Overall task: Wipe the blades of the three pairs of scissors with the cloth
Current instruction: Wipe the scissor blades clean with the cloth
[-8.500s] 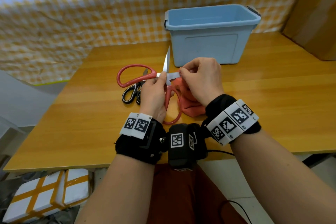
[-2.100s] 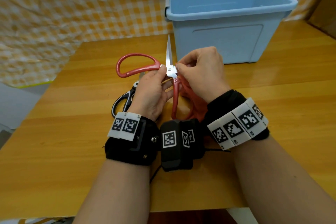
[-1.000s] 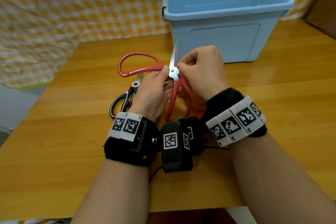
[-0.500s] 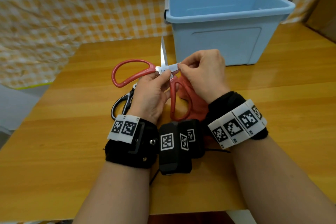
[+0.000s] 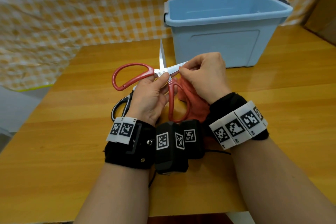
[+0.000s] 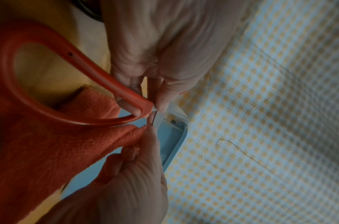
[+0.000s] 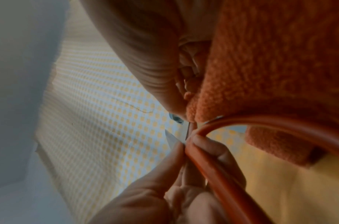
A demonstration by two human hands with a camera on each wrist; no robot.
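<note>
The red-handled scissors (image 5: 133,76) are spread wide above the table, one blade (image 5: 161,54) pointing up and the other (image 5: 173,69) pointing right. My left hand (image 5: 164,82) pinches them at the pivot, thumb on top. My right hand (image 5: 182,71) pinches the orange-red cloth (image 5: 194,102) around the right-pointing blade; the cloth's rest hangs below my palm. In the left wrist view the left fingers (image 6: 138,110) clamp the red handle (image 6: 49,44) beside the cloth (image 6: 49,148). A black-and-white pair of scissors (image 5: 121,108) lies on the table, mostly hidden under my left hand.
A light blue plastic bin (image 5: 218,42) stands open just behind my hands, close to the upright blade tip. The wooden table (image 5: 63,142) ends at a yellow checked cloth backdrop (image 5: 72,5). A cardboard box (image 5: 325,5) sits at the far right.
Over the last second the red scissors opened from nearly closed to wide apart. My right hand's cloth pinch moved from the pivot outward along the right-pointing blade.
</note>
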